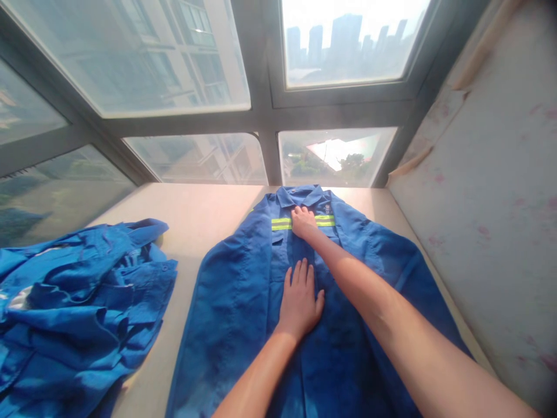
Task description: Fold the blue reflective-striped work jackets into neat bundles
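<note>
A blue work shirt with a yellow-green reflective band lies spread flat, collar away from me, on a pale tabletop. My left hand rests palm down on the shirt's middle front, fingers stretched out and together. My right hand reaches further up and presses flat on the chest at the reflective band, just below the collar. Neither hand holds anything.
A crumpled pile of blue clothes lies at the left of the table. Large windows stand behind the table. A stained white wall runs along the right edge.
</note>
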`<state>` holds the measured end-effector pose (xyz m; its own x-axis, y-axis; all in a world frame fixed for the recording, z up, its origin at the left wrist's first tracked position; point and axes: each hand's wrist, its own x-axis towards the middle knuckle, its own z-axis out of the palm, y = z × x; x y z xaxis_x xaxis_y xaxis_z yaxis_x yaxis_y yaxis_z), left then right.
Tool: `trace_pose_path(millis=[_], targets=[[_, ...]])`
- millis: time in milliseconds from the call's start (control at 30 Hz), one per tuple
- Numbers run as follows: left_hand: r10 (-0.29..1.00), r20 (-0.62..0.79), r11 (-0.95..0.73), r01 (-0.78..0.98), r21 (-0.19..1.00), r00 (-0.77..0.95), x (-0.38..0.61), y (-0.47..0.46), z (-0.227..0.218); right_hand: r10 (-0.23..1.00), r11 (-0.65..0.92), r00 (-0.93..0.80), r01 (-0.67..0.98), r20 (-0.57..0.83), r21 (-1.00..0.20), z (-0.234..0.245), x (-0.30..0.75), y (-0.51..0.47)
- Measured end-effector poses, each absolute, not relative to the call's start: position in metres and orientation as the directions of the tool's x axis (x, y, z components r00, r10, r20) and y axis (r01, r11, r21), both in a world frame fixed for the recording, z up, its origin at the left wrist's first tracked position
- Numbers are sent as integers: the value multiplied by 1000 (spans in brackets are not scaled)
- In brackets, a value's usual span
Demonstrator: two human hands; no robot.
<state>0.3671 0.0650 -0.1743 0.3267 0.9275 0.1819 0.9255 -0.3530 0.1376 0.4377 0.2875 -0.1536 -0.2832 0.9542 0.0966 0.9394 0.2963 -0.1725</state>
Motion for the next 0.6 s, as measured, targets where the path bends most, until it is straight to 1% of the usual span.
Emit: trace_pose_path(millis=[67, 133, 300, 367, 433, 500, 600], targets=[[929, 186, -348, 927, 142, 320, 367, 65, -174, 953, 302, -291, 933, 84, -197, -148, 455, 293], [930, 190, -344, 927, 148, 315, 368, 65, -175, 962, 271, -260, 938, 77, -217, -141, 481, 304], [932, 184, -343, 924, 167, 313, 368, 64, -174, 994, 41, -20, 978, 105, -204, -124, 552, 354], [934, 171, -341, 923, 175, 313, 367, 64, -173, 994, -51, 68, 981, 84, -190, -124, 567, 376], [938, 154, -337, 924, 181, 312, 367, 64, -171, 992, -119, 126, 978, 27, -174, -128, 573, 394], [941, 138, -332, 925, 183, 310, 366, 64, -170, 990, -143, 140, 977, -27, -158, -133, 574, 409], [943, 125, -328, 926, 186, 309, 365, 63, -169, 992, -124, 121, 984, -34, -125, -140, 574, 423]])
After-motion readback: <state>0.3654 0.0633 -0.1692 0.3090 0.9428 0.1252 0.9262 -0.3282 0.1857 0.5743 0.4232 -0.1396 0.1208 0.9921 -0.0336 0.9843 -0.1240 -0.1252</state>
